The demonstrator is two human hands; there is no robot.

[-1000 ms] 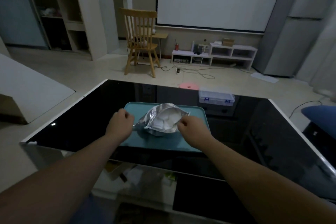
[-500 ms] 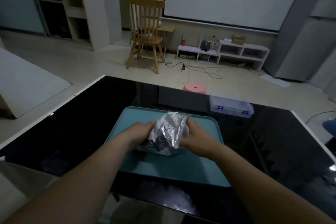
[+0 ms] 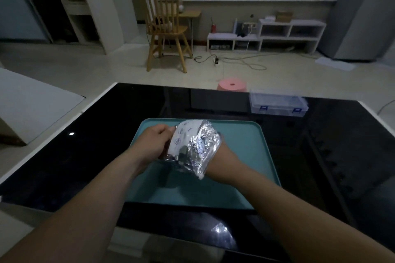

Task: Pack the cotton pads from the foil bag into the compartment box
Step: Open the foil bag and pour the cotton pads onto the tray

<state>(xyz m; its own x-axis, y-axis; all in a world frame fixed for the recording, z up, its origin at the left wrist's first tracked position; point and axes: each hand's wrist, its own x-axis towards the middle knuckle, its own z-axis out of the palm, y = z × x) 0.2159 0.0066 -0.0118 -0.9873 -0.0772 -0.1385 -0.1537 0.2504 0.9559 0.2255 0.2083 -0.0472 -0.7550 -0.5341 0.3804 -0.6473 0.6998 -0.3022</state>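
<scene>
A glossy black desk (image 3: 85,156) is filling the lower part of the view. A teal rectangular plastic tray (image 3: 245,145) is lying flat on the desk, in front of the person. A clear plastic compartment box with blue latches (image 3: 277,105) is sitting with its lid down at the far right edge of the desk, well apart from the tray and from both hands. On the floor just past that edge, a pink round stool (image 3: 232,85) is standing.

A crinkled silver foil bag (image 3: 198,147) is being held up over the middle of the tray, between the two hands and tilted, its white printed face turning toward the left. The left hand (image 3: 155,143) is gripping the bag's left edge, its fingers curling round the foil, so this grip is holding the bag. The right hand (image 3: 223,153) is reaching in from the right, and the bag is covering nearly all of it, leaving only the wrist side showing. Its fingers are lying out of sight behind or inside the foil, so I cannot tell whether this grip is wide, narrow or holding anything.
</scene>
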